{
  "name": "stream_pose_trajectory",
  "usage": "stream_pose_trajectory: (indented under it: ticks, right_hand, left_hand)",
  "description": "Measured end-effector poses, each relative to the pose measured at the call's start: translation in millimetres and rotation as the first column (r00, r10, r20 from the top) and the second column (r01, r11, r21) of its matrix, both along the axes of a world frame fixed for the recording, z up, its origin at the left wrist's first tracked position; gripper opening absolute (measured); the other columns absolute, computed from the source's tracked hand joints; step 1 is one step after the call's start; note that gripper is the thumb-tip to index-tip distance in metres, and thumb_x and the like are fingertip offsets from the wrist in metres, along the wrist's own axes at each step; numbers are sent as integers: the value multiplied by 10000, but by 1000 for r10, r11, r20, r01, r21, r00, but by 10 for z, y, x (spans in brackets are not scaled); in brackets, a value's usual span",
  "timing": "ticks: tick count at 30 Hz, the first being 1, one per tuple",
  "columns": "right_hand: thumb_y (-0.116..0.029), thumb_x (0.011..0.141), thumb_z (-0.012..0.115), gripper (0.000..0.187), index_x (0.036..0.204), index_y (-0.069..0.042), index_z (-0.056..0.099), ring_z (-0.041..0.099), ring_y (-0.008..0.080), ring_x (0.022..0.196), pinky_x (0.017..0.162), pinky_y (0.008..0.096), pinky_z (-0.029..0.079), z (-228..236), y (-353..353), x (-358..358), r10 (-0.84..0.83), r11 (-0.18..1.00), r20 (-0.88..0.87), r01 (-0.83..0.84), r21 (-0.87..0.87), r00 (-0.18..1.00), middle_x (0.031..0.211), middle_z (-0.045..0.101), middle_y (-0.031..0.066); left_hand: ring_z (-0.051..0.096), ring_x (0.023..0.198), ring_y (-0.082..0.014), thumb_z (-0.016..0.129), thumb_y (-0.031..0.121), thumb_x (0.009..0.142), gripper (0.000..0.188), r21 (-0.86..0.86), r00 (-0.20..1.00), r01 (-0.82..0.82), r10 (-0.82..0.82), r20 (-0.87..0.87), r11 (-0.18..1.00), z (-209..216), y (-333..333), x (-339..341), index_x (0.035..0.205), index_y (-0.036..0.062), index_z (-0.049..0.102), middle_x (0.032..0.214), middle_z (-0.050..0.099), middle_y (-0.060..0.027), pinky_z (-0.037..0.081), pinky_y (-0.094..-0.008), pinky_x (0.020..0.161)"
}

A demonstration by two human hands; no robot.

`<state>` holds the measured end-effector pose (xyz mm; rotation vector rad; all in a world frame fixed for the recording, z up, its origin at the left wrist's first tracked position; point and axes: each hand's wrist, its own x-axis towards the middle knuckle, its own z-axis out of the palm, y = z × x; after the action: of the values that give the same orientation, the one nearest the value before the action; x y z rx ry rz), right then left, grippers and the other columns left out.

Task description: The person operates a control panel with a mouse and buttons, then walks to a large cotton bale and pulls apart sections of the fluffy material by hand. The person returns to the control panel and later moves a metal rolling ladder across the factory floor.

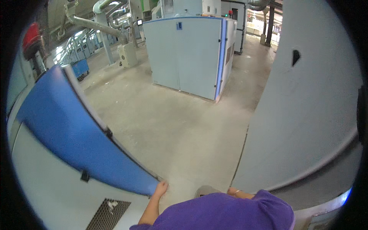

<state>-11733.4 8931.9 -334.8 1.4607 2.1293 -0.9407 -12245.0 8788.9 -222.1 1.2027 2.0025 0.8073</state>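
My left hand [161, 188] is at the lower middle, its fingers curled closed beside the lower corner of a blue machine panel [76, 126]. Whether it touches that panel, or has anything inside it, does not show. Only a small part of my right hand [231, 190] appears, with a thin band [237, 191] at the wrist. Its fingers are hidden behind my purple sleeve and shirt [226, 212]. It is close to the foot of a tall grey machine wall [306, 107]. Between the hands, low down, a rounded grey thing [207, 190] shows partly; its kind is unclear.
Ahead stands a large pale machine cabinet [184, 55] with blue edging. A concrete floor [168, 126] runs around it and back along its right side. At the left are a blue cart [80, 68], a beige box [127, 55] with pipes and a dark mesh grille [108, 214].
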Motion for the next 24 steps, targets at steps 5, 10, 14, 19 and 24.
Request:
stream_pose_trajectory:
  ticks: [5,10,14,19,24]
  right_hand:
    - [-288,822,611,258,956,-103,730,662,310,891,752,426,519,-305,1435,-322,-24,974,198,68,-216,980,952,692,175]
    - [-351,897,589,473,1271,-63,568,617,281,1013,829,429,499,927,3831,-2956,-231,897,-97,174,-406,968,1140,639,143]
    - [-444,923,575,795,1479,-4,214,320,268,1374,1105,394,333,2230,4912,-6126,-393,600,-651,-356,-717,649,1485,308,168]
    - [-397,959,541,735,1473,-38,157,333,208,1338,1109,376,306,3199,5450,-8955,-647,232,-612,-647,-726,455,1453,350,94]
    - [-408,959,525,711,1441,18,221,441,212,1229,1045,384,378,3564,6833,-10569,-530,614,-740,-413,-672,414,1353,441,145]
  left_hand:
    - [607,765,-292,543,278,891,308,17,999,-5,5,-40,1000,160,2337,-1003,856,-25,584,776,631,-123,489,-382,725]
    - [525,674,-223,527,243,924,191,23,603,-384,232,763,923,840,3900,-2054,856,70,571,768,601,-64,463,-400,702]
    - [528,663,-202,516,176,927,177,116,40,-832,-150,988,542,1694,5404,-3384,767,105,542,698,551,-39,472,-401,752]
    - [563,681,-233,489,130,912,182,116,-30,-913,-350,936,390,2202,7109,-5319,753,79,561,667,563,-57,481,-436,776]
    - [593,676,-249,499,170,915,172,96,-70,-896,-352,933,433,2463,8764,-7057,787,75,564,698,582,-65,502,-448,708]
